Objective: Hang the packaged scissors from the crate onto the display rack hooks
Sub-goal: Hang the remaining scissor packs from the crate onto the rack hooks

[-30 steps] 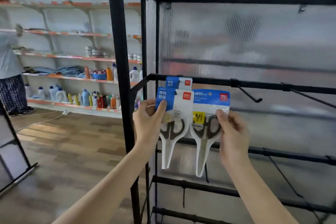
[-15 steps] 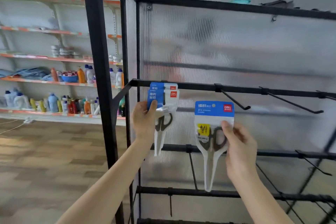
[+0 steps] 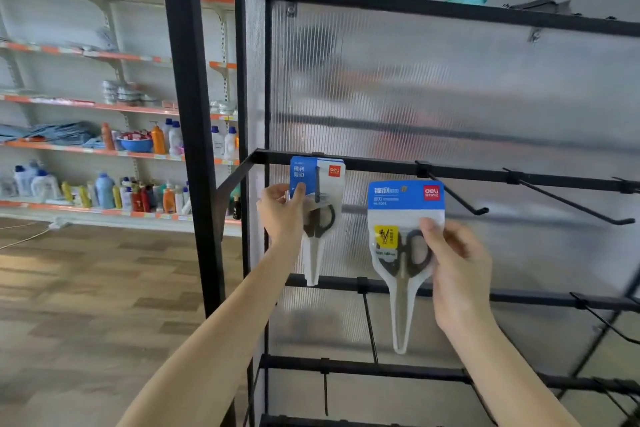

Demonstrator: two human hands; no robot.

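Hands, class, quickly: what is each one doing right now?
Left hand: closed, pinching the scissors pack at the leftmost hook.
Right hand: closed, holding the second scissors pack, not yet hung.

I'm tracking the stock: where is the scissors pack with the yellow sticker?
Head view, centre-right: the yellow-sticker pack is held by the right hand, just left of an empty hook.

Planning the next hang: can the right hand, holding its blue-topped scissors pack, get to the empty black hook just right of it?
Probably yes. The right hand holds the blue-topped scissors pack just below-left of the empty black hook, with nothing between them.
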